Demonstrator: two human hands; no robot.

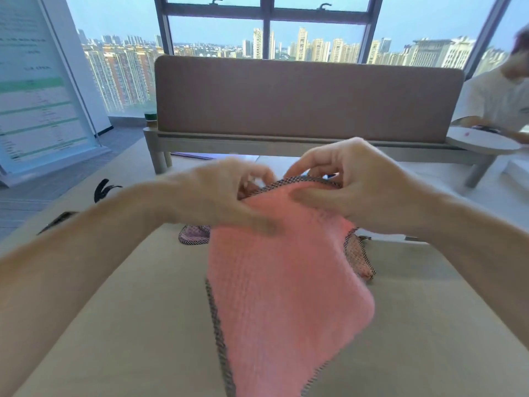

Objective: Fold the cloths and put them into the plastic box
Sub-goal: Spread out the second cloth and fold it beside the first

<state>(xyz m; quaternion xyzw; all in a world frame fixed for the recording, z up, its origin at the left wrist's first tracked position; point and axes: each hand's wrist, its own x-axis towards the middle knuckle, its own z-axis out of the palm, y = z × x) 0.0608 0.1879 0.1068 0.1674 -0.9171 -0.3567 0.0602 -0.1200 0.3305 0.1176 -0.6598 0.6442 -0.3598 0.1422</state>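
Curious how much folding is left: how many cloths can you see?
2: a pink cloth gripped by the left hand and right hand, and a mauve cloth on the table behind it. Others may be hidden.

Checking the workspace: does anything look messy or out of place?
A second cloth lies bunched on the table behind the pink cloth that the left hand and right hand hold. A black clip sits near the table's left edge.

Two hands show: one left hand (217, 196), one right hand (357, 190). There are two cloths: one pink cloth (286, 282) near, one smaller cloth (194, 234) beyond it. One bench (309, 98) stands far, one signboard (37, 90) far left, one other person (498, 96) far right.
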